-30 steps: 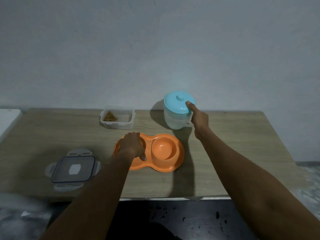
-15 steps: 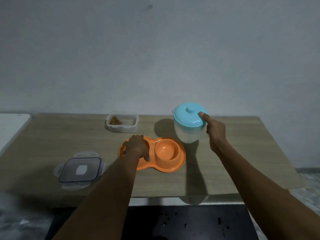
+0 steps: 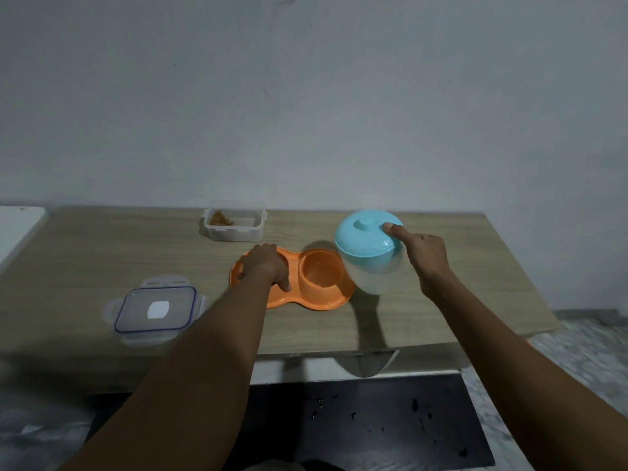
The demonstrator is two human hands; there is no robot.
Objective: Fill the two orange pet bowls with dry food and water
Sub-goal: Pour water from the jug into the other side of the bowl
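1. water step in hand, by the look of it: right hand point(image 3: 429, 258) grips the jug point(image 3: 370, 254), thumb on its blue lid, jug tilted over the right bowl point(image 3: 321, 271) of the orange feeder point(image 3: 326, 300); cannot tell if water runs yet.
2. left hand point(image 3: 263, 266) lies over the left bowl, fingers point(image 3: 284, 283) curled down on the rim, steadying the feeder; left bowl's contents hidden.
3. next move likely calls for more tilt, spout kept over the right bowl, lid held on.
4. food tub point(image 3: 234, 220) open behind the feeder, some kibble left inside; tub lid point(image 3: 156, 309) lying well apart at left.
5. feeder mid tabletop point(image 3: 475, 266), clear of every edge; bare room to the right of the jug for setting it down.
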